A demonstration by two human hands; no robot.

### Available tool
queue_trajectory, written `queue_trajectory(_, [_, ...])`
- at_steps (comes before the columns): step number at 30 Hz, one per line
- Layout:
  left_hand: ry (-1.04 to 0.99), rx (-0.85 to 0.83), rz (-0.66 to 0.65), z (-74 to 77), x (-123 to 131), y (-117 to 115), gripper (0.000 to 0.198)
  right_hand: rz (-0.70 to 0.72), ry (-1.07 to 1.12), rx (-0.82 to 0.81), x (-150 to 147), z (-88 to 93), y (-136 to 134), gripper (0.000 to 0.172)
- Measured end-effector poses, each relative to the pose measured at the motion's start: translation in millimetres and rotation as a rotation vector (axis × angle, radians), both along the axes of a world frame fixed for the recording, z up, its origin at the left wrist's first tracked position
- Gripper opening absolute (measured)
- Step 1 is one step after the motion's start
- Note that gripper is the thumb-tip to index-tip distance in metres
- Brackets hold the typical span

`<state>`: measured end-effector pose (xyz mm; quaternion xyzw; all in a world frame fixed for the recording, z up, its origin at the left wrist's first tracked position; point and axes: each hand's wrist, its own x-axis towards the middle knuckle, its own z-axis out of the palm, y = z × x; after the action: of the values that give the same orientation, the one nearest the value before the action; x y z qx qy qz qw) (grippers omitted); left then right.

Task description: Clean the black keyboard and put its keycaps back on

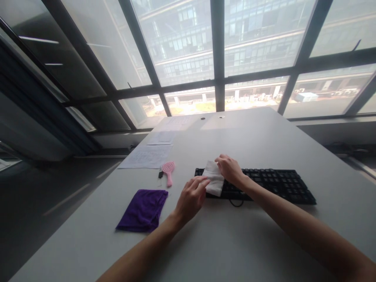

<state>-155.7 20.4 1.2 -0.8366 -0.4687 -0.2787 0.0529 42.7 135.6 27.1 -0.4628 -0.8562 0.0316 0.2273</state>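
A white tissue [214,181] lies over the left part of a black keyboard [273,184]. My left hand [192,196] is at the tissue's left edge, fingers bent and closed on that edge, their tips partly hidden. At the upper right edge of the tissue, my right hand [228,167] has its fingers curled and pinching it. The right forearm crosses over the keyboard's middle keys. A loop of black cable [236,204] sticks out at the keyboard's near side.
A folded purple cloth [143,210] lies left of my left hand. Beyond it are a pink hairbrush [168,172] and a small black item [160,175]. Printed paper sheets [147,156] line the left edge of the white table [229,235]. Large windows [176,43] stand behind.
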Motion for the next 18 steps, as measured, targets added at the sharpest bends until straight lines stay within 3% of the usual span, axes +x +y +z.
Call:
queue_trajectory(4, [0.067,-0.01,-0.053,-1.6,-3.9,-0.9,0.018,0.04,0.056,0.032,1.8,-4.7,-13.1,0.019])
queue_trajectory(11, [0.064,0.008,-0.102,2.3,0.7,-1.8,0.018,0.18,0.062,-0.007,11.2,-12.8,-53.4,0.014])
queue_trajectory(14, [0.014,-0.023,-0.076,5.8,6.7,2.6,0.023,0.199,0.054,0.018,11.4,-17.6,-56.2,0.021])
queue_trajectory(18, [0.08,-0.076,-0.023,1.6,11.3,19.4,0.041,0.253,0.039,0.067,9.1,-27.1,-54.7,0.042])
